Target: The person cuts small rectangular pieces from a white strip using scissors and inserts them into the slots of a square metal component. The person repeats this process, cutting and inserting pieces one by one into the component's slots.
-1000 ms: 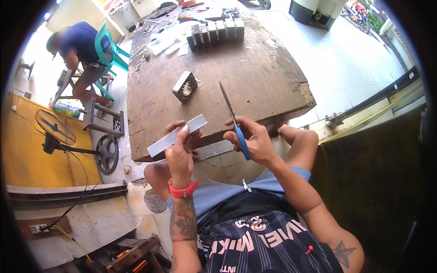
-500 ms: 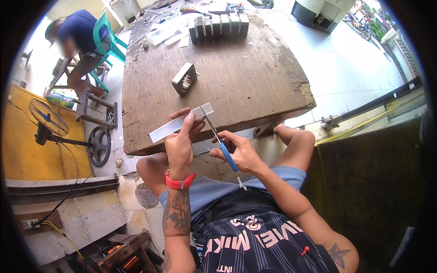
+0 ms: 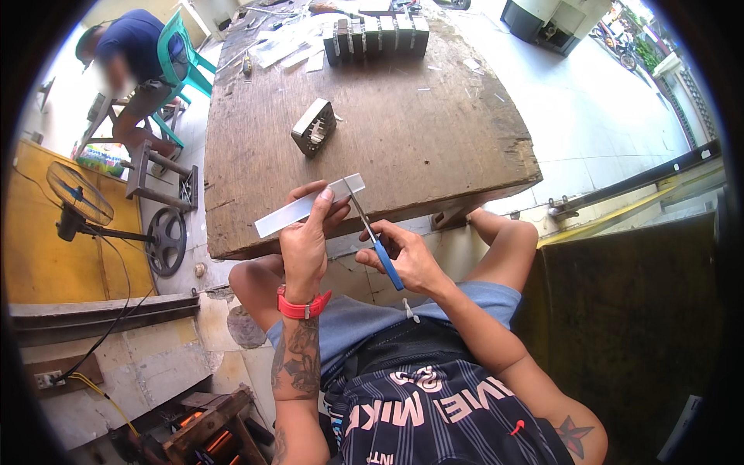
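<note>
A worn wooden table (image 3: 434, 143) takes up the upper middle of the view, its brown top scuffed and its near right corner chipped. To its left, a co-worker (image 3: 143, 48) in a dark blue top bends forward on a green chair (image 3: 172, 58). On the far part of the tabletop stands a row of dark metal blocks (image 3: 378, 48), with pale scraps (image 3: 288, 53) strewn to its left.

The right hand (image 3: 411, 256) closes its fingers about the handle of a pair of scissors. The left hand (image 3: 304, 246), a red watch (image 3: 302, 306) at its wrist, grips a strip, thumb on the upper face and fingers underneath.

The scissors (image 3: 383, 254) have a blue handle and slim dark blades, which point up and leftward; how far the blades are parted is too fine to tell. The strip (image 3: 287, 216) is held above the table's near edge: flat, narrow, whitish-grey and smooth-looking, with straight long sides and squarish corners. It slants upward to the right, and the blades cross it near its right end, leaving a short piece beyond them. Past the strip, a small dark block (image 3: 314, 128) with a light face and pale inner parts sits on the tabletop.
</note>
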`<act>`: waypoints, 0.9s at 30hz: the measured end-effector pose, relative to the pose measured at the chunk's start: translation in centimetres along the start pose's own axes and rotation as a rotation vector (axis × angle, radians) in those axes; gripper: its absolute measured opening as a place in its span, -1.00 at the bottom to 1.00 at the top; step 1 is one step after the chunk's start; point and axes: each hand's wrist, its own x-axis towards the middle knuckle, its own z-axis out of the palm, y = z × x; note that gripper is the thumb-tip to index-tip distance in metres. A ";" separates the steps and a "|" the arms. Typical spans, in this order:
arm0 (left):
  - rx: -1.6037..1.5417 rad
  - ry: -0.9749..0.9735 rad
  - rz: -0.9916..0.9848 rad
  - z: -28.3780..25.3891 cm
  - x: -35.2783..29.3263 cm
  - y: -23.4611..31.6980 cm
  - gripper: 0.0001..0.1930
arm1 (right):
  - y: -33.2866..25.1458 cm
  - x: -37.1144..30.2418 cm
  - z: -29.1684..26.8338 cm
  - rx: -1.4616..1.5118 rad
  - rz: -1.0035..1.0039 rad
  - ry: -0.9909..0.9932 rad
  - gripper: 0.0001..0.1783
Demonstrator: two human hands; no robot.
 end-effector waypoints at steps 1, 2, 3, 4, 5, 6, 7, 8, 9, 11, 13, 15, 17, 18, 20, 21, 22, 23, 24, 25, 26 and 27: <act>0.001 0.001 -0.001 0.0 0.0 0.0 -0.71 | 0.1 0.0 0.0 -0.010 0.011 0.003 -0.25; 0.004 0.001 -0.003 0.0 0.0 0.0 -0.70 | 0.2 0.0 0.0 0.004 -0.002 0.003 -0.27; 0.007 0.000 -0.004 0.0 0.0 0.1 -0.69 | 0.3 0.1 0.1 0.005 -0.005 0.001 -0.30; 0.009 0.007 -0.011 0.0 0.0 0.1 -0.67 | 0.5 0.1 0.1 0.005 -0.007 0.000 -0.32; 0.007 0.004 -0.006 0.0 0.0 0.1 -0.68 | 0.6 0.1 0.1 0.015 -0.002 -0.003 -0.34; 0.005 0.008 -0.008 0.1 0.0 0.1 -0.68 | 0.7 0.2 0.2 0.024 0.002 -0.007 -0.36; 0.003 0.016 -0.013 0.1 0.0 0.1 -0.69 | 0.8 0.2 0.2 0.024 0.024 -0.009 -0.39; 0.022 0.026 0.000 0.1 -0.2 0.2 -0.70 | 0.8 0.2 0.3 0.056 -0.002 -0.004 -0.40; 0.041 0.041 0.008 0.0 -0.4 0.3 -0.70 | 0.9 0.2 0.2 0.079 -0.010 0.002 -0.41; 0.039 0.055 0.032 -0.1 -0.6 0.5 -0.72 | 0.9 0.0 0.1 0.075 -0.017 0.007 -0.47; 0.001 0.081 0.039 -0.4 -0.6 0.8 -0.73 | 0.8 -0.4 -0.4 0.023 0.002 0.002 -0.56; -0.100 0.046 0.059 -0.7 -0.4 1.2 -0.72 | 0.6 -0.8 -0.6 -0.050 -0.039 -0.010 -0.51; -0.093 0.051 0.060 -0.7 -0.3 1.3 -0.72 | 0.3 -1.0 -0.5 -0.069 -0.037 -0.019 -0.47; -0.039 0.063 0.062 -0.6 -0.2 1.2 -0.71 | 0.1 -1.1 -0.4 -0.054 -0.024 -0.024 -0.46; 0.016 0.072 0.072 -0.6 -0.2 1.1 -0.71 | -0.2 -1.0 -0.3 -0.058 -0.023 -0.026 -0.44; 0.016 0.069 0.080 -0.5 -0.2 1.0 -0.70 | -0.3 -0.9 -0.2 -0.076 -0.035 -0.023 -0.44; 0.016 0.066 0.088 -0.5 -0.2 1.0 -0.70 | -0.5 -0.8 -0.2 -0.086 -0.044 -0.017 -0.43; 0.014 0.056 0.086 -0.5 -0.2 0.9 -0.70 | -0.6 -0.7 -0.2 -0.094 -0.049 -0.023 -0.44; 0.012 0.047 0.086 -0.5 -0.3 0.9 -0.69 | -0.7 -0.7 -0.2 -0.093 -0.053 -0.027 -0.44; 0.009 0.051 0.081 -0.5 -0.3 0.8 -0.69 | -0.7 -0.7 -0.3 -0.103 -0.029 -0.037 -0.44; 0.015 0.027 0.078 -0.5 -0.4 0.7 -0.69 | -0.8 -0.7 -0.3 -0.096 -0.044 -0.045 -0.44; 0.023 0.014 0.069 -0.4 -0.5 0.6 -0.69 | -0.8 -0.7 -0.2 -0.098 -0.032 -0.055 -0.44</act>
